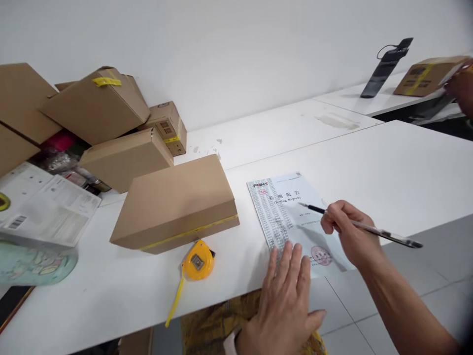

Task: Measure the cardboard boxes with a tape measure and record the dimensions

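A printed report [295, 197] lies on a white counter [406, 167], near its front edge. The person's right hand [351, 231] has its fingers closed around a pen [391, 235], the tip over the page; whether it touches is unclear. The left hand [283, 301] is spread flat at the report's lower edge, fingers straight, thumb out. To the left are a yellow tape measure [199, 262] and a cardboard box [177, 197].

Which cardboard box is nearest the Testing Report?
The cardboard box just left of the Testing Report, with yellow tape along its front side and the orange tape measure before it. The stacked boxes lie farther left, another box far right.
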### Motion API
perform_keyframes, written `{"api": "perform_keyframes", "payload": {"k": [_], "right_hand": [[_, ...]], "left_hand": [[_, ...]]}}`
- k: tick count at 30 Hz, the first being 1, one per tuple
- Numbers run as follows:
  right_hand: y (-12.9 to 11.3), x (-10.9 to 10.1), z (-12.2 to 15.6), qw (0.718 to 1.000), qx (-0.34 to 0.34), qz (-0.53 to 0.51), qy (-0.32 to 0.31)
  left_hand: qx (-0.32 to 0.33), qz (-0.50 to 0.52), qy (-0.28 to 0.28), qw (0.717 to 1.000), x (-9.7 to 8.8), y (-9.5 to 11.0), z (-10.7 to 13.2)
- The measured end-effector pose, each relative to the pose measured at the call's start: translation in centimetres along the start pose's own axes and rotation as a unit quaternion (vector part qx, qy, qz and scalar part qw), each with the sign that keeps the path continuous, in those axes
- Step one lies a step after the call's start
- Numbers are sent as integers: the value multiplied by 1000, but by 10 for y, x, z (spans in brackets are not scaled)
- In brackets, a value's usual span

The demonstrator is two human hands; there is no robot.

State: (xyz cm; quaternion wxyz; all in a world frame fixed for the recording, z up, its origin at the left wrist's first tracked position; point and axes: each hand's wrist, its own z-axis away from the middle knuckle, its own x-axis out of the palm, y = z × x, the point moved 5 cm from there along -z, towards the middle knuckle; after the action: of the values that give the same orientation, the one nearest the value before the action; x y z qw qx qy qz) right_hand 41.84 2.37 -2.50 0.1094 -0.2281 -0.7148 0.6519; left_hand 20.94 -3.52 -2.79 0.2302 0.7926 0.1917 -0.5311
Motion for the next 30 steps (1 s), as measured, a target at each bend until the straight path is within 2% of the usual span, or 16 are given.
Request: {"api": "perform_keyframes", "payload": {"k": [2,4,7,9,11,13,17,19,25,30], "right_hand": [[9,12,-2,999,39,-32,-16],[16,23,-4,992,78,-85,-59],[21,34,-9,981,129,-104,-105],[22,36,-13,981,148,-64,-107],[23,39,-19,985,136,-7,-105],[21,43,-25,989,98,38,-108],[19,53,-34,989,30,34,-142],[21,55,-35,988,29,24,-147],[25,48,-31,991,30,90,-94],[29,48,-26,991,22,64,-117]], "left_hand": [[-11,-21,-48,999,18,2,-15],[-28,-43,-67,996,29,-2,-24],[-43,-65,-61,995,35,-10,-33],[-45,-72,-55,995,35,-13,-37],[-46,-77,-53,995,35,-15,-41],[-48,-71,-61,995,37,-16,-43],[-58,-46,-86,994,43,-19,-45],[-63,-46,-86,993,46,-19,-46],[-69,-64,-74,993,47,-15,-47],[-86,-39,-60,994,45,-16,-47]]}}
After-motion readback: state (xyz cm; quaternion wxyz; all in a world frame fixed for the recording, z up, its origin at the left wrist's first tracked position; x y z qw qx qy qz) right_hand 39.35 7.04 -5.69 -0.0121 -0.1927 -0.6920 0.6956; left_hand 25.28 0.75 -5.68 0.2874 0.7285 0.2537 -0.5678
